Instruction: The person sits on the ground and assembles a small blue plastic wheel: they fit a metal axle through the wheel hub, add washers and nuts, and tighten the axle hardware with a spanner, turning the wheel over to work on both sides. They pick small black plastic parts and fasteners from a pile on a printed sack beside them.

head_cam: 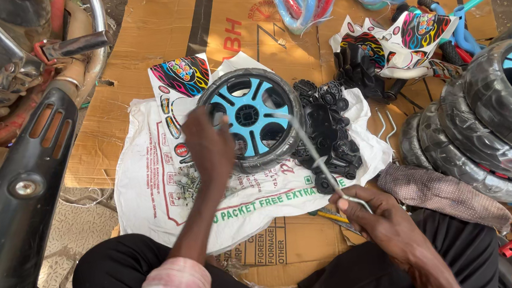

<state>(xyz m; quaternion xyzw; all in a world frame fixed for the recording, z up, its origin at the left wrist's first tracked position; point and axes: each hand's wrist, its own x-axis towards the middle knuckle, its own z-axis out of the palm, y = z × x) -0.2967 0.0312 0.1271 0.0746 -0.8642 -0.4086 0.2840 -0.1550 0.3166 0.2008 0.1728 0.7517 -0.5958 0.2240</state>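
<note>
Two bare hands work over a small blue-spoked plastic wheel [252, 118] with a black tyre, which lies flat on a white printed sack [146, 173] spread over flattened cardboard [152, 41] on the ground. The left hand [209, 145] rests on the near left rim of the wheel; motion blur hides its fingers, so whether its grip is clenched or released cannot be told. The right hand [372, 208] has its grip clenched around the near end of a thin bent metal rod [313, 151], whose far end reaches toward the wheel's hub. Just right of the wheel sits a heap of small black plastic parts [330, 134]; a scatter of small screws [188, 182] lies on the sack under the left forearm. Further right stand stacked larger wheels [491, 121], with flame-patterned sticker sheets [408, 38] behind. A black motorcycle exhaust guard [18, 204] fills the left edge. Judged from this pose, the work goes best if the left hand presses the wheel still while the rod is kept in line with the hub hole, guided slowly and not levered sideways against the spokes.
</note>
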